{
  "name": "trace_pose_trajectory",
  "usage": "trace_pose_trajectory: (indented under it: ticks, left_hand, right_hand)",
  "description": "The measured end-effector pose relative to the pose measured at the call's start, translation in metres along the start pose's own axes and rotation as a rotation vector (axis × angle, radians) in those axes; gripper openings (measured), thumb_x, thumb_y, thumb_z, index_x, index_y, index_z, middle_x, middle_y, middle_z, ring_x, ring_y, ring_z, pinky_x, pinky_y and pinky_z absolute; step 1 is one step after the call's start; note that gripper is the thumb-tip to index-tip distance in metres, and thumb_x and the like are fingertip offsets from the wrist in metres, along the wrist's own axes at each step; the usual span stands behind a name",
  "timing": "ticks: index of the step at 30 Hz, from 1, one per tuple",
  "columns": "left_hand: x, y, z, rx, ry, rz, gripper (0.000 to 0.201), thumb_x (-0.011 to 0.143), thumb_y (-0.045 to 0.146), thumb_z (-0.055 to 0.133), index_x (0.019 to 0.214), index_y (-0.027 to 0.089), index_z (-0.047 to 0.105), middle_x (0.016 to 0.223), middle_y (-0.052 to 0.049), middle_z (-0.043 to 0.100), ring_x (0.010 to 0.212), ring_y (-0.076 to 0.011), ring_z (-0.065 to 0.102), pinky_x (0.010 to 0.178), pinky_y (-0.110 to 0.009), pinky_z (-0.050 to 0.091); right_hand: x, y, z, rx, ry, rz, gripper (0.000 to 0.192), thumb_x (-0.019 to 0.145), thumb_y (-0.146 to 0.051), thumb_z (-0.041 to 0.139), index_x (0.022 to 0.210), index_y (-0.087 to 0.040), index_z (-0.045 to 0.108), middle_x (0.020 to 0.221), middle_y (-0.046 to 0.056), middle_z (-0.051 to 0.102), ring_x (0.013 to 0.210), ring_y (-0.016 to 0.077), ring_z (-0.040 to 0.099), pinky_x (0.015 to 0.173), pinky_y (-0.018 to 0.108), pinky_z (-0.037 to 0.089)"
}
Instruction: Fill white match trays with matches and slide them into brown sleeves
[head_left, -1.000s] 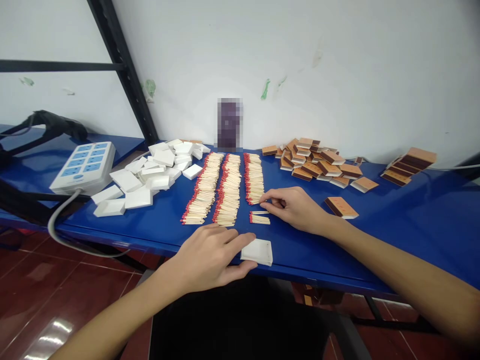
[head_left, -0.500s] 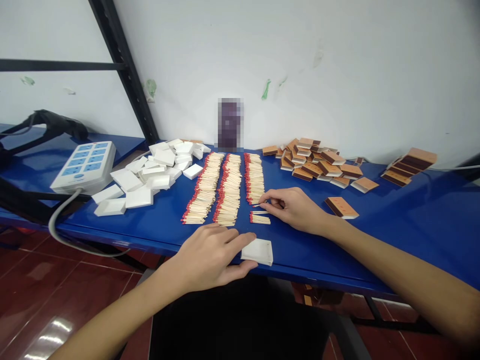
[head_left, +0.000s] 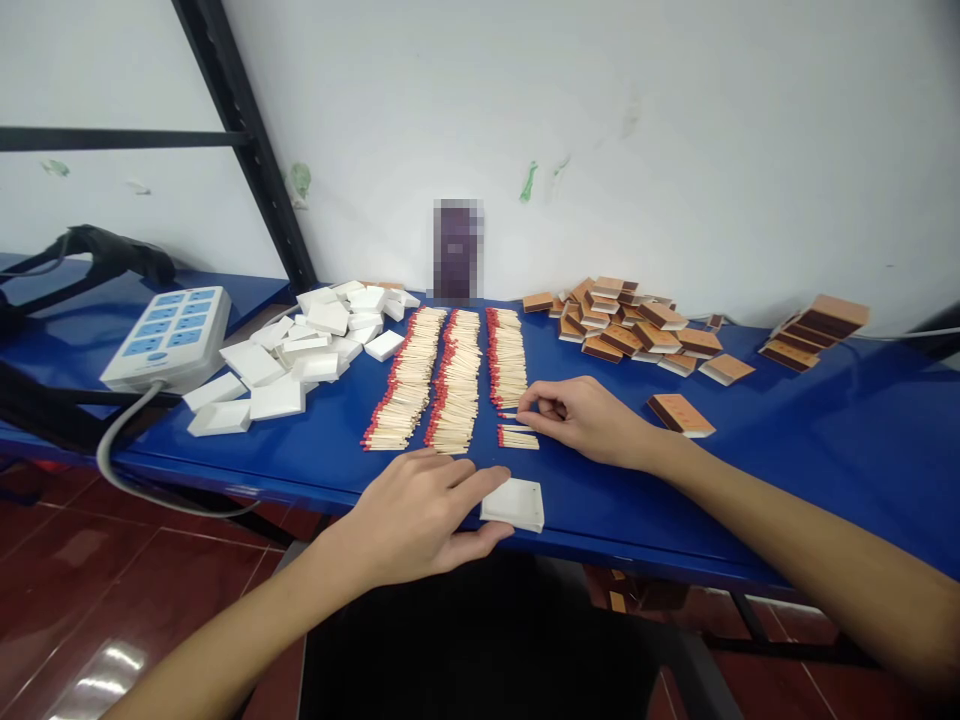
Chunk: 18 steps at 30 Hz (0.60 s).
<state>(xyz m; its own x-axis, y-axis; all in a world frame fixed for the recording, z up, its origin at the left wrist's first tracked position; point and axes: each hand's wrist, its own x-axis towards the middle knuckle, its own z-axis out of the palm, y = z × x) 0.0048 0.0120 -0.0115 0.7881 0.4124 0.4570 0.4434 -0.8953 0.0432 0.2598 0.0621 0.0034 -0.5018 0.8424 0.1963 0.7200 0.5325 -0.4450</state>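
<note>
My left hand [head_left: 431, 505] grips a white matchbox tray [head_left: 517, 503] at the table's front edge, thumb and index finger on its left end. My right hand [head_left: 574, 420] is closed in a pinch on a red-tipped match [head_left: 508, 415], whose head points left. That match lies between the right-hand row of matches [head_left: 508, 355] and a small group of matches [head_left: 517, 438] just in front. Two more long rows, a middle row [head_left: 457, 380] and a left row [head_left: 409, 380], stretch back toward the wall with their red heads to the left.
White trays [head_left: 277, 370] lie heaped at the left, beside a white power strip [head_left: 169, 335]. Orange-brown matchbox sleeves [head_left: 637, 325] are piled at the back right; a single sleeve [head_left: 681, 414] lies near my right forearm. Stacked sleeves [head_left: 817, 330] stand farther right. A blurred purple object [head_left: 457, 250] leans on the wall.
My right hand's pinched match now lies slightly nearer the small group and apart from the row behind it. The left hand stays on the tray; the view has shifted slightly.
</note>
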Motion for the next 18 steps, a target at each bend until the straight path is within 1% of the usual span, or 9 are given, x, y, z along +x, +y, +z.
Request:
trace_pose_trajectory:
  ticks: [2, 6, 10, 16, 18]
  left_hand:
    - [0.0, -0.0005, 0.0003, -0.004, -0.006, -0.002, 0.033, 0.097, 0.041, 0.052, 0.118, 0.016, 0.057, 0.078, -0.001, 0.066, 0.069, -0.0197, 0.065, 0.064, -0.033, 0.05]
    - [0.0003, -0.001, 0.0005, -0.005, -0.007, -0.001, 0.033, 0.096, 0.04, 0.052, 0.118, 0.016, 0.057, 0.078, -0.001, 0.066, 0.069, -0.0197, 0.065, 0.063, -0.033, 0.05]
    - [0.0007, -0.0005, 0.0003, -0.004, -0.001, -0.001, 0.033, 0.096, 0.041, 0.052, 0.118, 0.016, 0.057, 0.078, -0.002, 0.067, 0.069, -0.02, 0.066, 0.065, -0.033, 0.05]
    - [0.0003, -0.0005, 0.001, -0.016, -0.006, -0.002, 0.033, 0.096, 0.041, 0.053, 0.119, 0.017, 0.056, 0.078, -0.001, 0.066, 0.07, -0.021, 0.065, 0.066, -0.035, 0.051]
    - [-0.0002, -0.0008, 0.0011, -0.016, -0.014, -0.008, 0.034, 0.096, 0.041, 0.054, 0.119, 0.017, 0.056, 0.078, -0.001, 0.066, 0.07, -0.0207, 0.065, 0.066, -0.035, 0.05]
  right_hand:
    - [-0.0001, -0.0002, -0.0004, 0.014, -0.008, -0.004, 0.022, 0.093, -0.037, 0.054, 0.085, -0.019, 0.063, 0.054, -0.007, 0.044, 0.049, 0.0093, 0.038, 0.054, 0.023, 0.03]
    - [-0.0002, 0.0009, -0.0002, 0.036, -0.023, -0.014, 0.024, 0.096, -0.039, 0.051, 0.092, -0.019, 0.064, 0.056, -0.006, 0.046, 0.05, 0.01, 0.039, 0.054, 0.024, 0.03]
    - [-0.0001, 0.0009, 0.0003, 0.057, -0.015, -0.012, 0.024, 0.095, -0.038, 0.051, 0.088, -0.019, 0.064, 0.056, -0.006, 0.046, 0.051, 0.01, 0.039, 0.054, 0.024, 0.03]
    - [0.0005, -0.0024, -0.0003, 0.078, -0.038, 0.014, 0.025, 0.095, -0.04, 0.053, 0.084, -0.019, 0.062, 0.057, -0.006, 0.048, 0.051, 0.0101, 0.041, 0.055, 0.024, 0.031]
    - [0.0005, -0.0029, -0.0006, 0.077, -0.038, 0.013, 0.026, 0.095, -0.04, 0.052, 0.085, -0.019, 0.062, 0.057, -0.006, 0.049, 0.052, 0.0103, 0.042, 0.055, 0.024, 0.031]
